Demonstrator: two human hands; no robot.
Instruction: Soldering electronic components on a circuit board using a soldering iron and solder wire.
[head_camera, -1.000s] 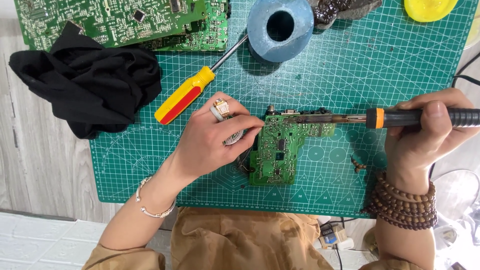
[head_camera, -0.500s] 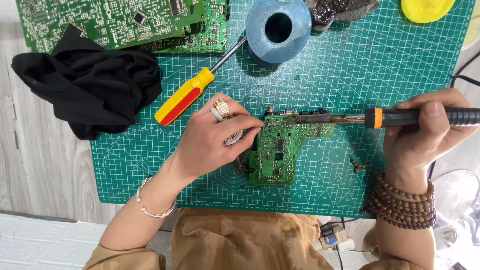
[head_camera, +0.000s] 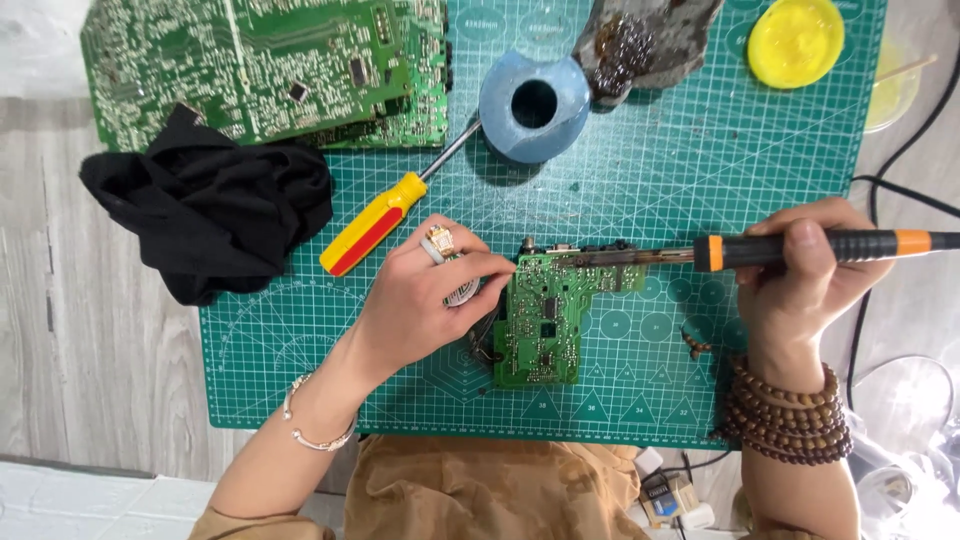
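A small green circuit board (head_camera: 545, 320) lies on the green cutting mat (head_camera: 640, 170). My left hand (head_camera: 425, 295), with a ring on one finger, pinches a thin coil of solder wire (head_camera: 463, 295) and rests its fingertips at the board's upper left corner. My right hand (head_camera: 805, 275) grips a soldering iron (head_camera: 800, 247) with a black and orange handle. Its metal tip lies across the board's top edge, pointing left.
A red and yellow screwdriver (head_camera: 375, 225) lies beside my left hand. Farther back stand a blue round spool (head_camera: 533, 107), a large green circuit board (head_camera: 265, 65), a black cloth (head_camera: 215, 205), a metal wool tip cleaner (head_camera: 630, 45) and a yellow lid (head_camera: 795, 40). Cables run at the right.
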